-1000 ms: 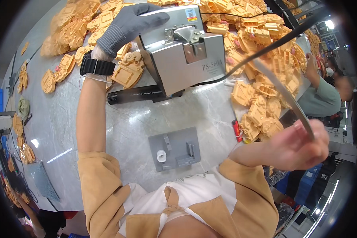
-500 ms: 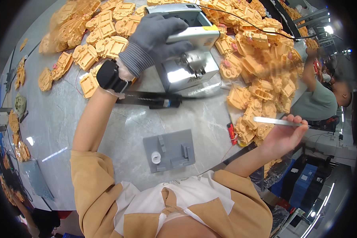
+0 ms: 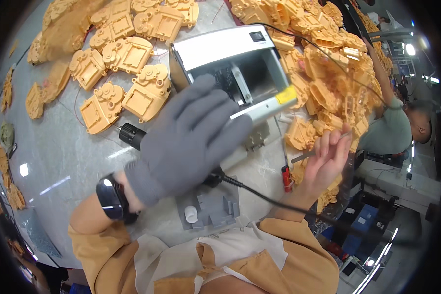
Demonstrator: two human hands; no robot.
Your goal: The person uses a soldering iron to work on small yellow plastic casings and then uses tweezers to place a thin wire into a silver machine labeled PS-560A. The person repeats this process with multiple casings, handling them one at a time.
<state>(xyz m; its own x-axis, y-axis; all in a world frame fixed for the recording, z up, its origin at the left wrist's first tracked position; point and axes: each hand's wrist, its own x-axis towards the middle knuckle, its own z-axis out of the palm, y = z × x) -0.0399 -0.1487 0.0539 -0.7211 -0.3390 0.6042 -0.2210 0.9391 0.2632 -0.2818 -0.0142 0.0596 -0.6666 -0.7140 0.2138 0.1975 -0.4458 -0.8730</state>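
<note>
My left hand [image 3: 186, 142], in a grey knit glove, grips the near rim of a grey-and-white metal box machine [image 3: 220, 44], apparently a screw feeder. Its fingers reach over the rim at the open top, where a metal rail shows; the thumb lies along the front edge. Between the fingers of my bare right hand [image 3: 328, 154], at the right, is a thin flat metal strip [image 3: 304, 157]. Partly under the left hand lies a black electric screwdriver [image 3: 131, 135]. Nearer me, a grey fixture plate [image 3: 219, 220] bears a small white cylinder [image 3: 191, 214].
Yellow-orange plastic housings [image 3: 103, 105] cover the table's far left, and a large heap [image 3: 323, 68] fills the right. A black cord [image 3: 274, 201] crosses toward the right. Beside my right wrist lies a small red object [image 3: 286, 179]. Another person [image 3: 392, 127] sits at the far right.
The machine has come nearer and tilted, with my left hand moving toward me on its rim. My right hand has moved inward and up, its metal strip now angled downward.
</note>
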